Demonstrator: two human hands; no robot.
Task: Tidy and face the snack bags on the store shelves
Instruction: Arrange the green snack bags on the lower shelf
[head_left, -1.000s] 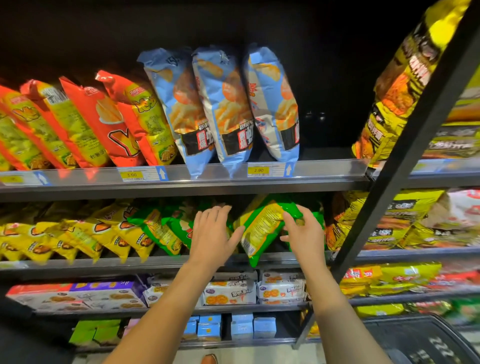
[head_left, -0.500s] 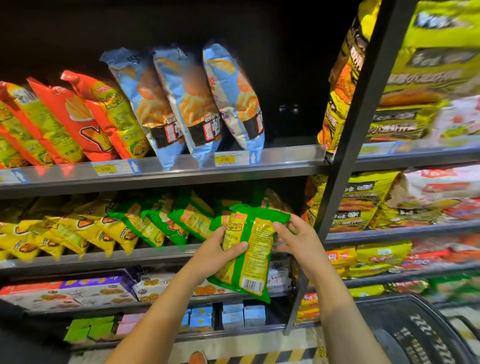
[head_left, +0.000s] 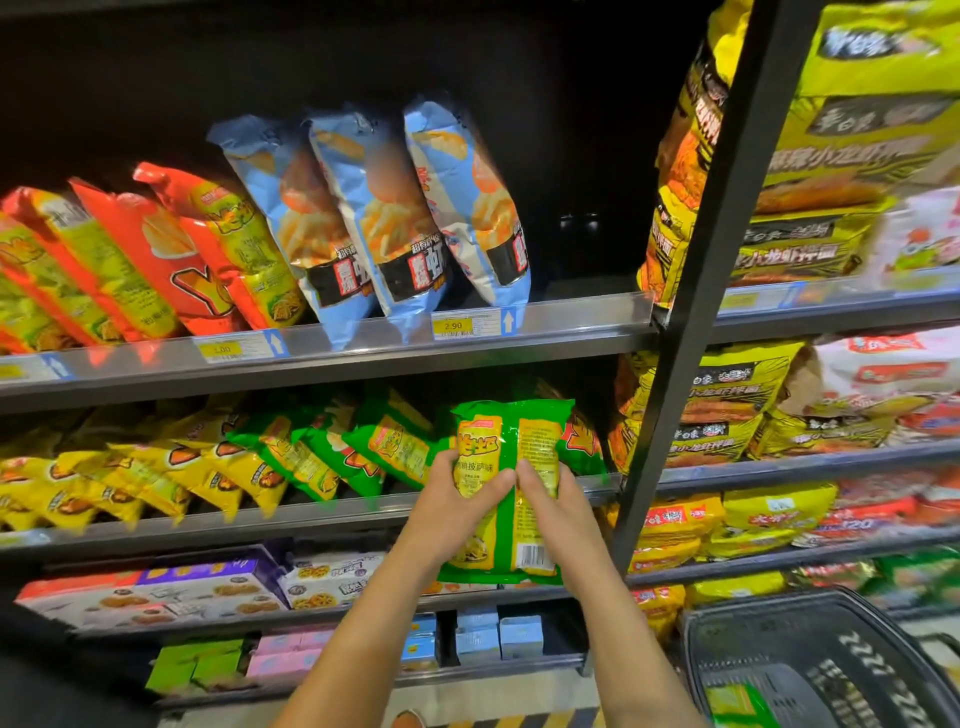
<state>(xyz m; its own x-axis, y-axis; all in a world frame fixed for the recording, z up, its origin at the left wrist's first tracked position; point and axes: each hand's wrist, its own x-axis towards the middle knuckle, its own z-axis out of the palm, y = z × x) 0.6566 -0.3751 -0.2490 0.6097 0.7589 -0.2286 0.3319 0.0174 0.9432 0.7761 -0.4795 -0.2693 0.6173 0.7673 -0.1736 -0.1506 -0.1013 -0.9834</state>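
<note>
I hold a green and yellow snack bag (head_left: 511, 441) upright in front of the middle shelf (head_left: 322, 512). My left hand (head_left: 460, 506) grips its left side and my right hand (head_left: 550, 504) grips its right side, thumbs on the bag's face. More green bags (head_left: 384, 447) lean in a row behind and to the left, with yellow bags (head_left: 156, 478) further left. Three blue bags (head_left: 379, 223) and orange-red bags (head_left: 171, 254) lean on the upper shelf (head_left: 571, 322).
A black upright post (head_left: 691, 280) divides this bay from the right bay, stacked with yellow noodle packs (head_left: 810, 171). Cookie boxes (head_left: 208, 587) fill the lower shelf. A black shopping basket (head_left: 810, 665) sits at the bottom right.
The green bag came off the middle shelf and was turned upright. Both hands moved closer together on its front. The view shifted to the right.
</note>
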